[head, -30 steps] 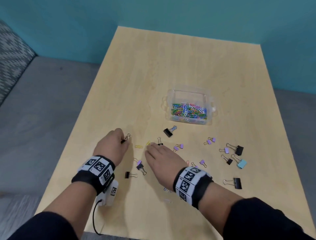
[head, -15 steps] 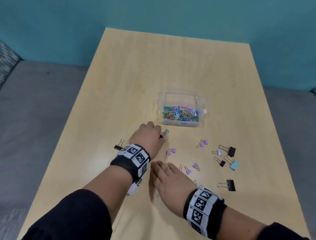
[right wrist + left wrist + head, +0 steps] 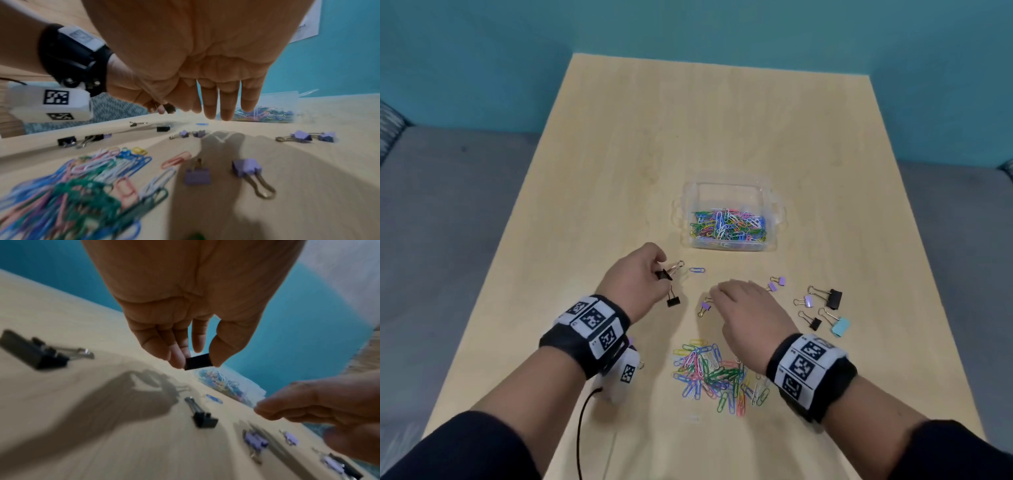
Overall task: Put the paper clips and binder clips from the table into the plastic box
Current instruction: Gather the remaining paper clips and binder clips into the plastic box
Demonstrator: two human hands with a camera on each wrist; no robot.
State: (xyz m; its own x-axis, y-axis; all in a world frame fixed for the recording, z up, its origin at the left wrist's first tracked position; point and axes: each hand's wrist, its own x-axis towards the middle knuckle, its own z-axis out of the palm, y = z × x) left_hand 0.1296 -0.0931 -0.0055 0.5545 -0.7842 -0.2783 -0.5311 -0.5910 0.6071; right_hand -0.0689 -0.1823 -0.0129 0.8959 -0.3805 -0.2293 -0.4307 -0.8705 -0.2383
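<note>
The clear plastic box (image 3: pixel 774 209) holds several coloured paper clips at the table's middle. My left hand (image 3: pixel 635 274) pinches a black binder clip (image 3: pixel 669 270) above the table, thumb and fingers on its body (image 3: pixel 198 364). Another black binder clip (image 3: pixel 673 300) lies just below that hand. My right hand (image 3: pixel 746 305) hovers flat, fingers straight, holding nothing; in the right wrist view its fingers (image 3: pixel 218 104) point toward the box (image 3: pixel 273 107). A purple binder clip (image 3: pixel 704 306) lies by its fingertips. A heap of coloured paper clips (image 3: pixel 717 371) lies near my right wrist.
Black, purple and one light-blue binder clip (image 3: pixel 839 325) are scattered right of my right hand. A single blue paper clip (image 3: pixel 697 270) lies in front of the box. The wooden table (image 3: pixel 705 120) has grey floor on both sides and a teal wall behind.
My left hand has lifted a black binder clip off the table. My right hand moved forward, uncovering the heap of paper clips. The view shifted.
</note>
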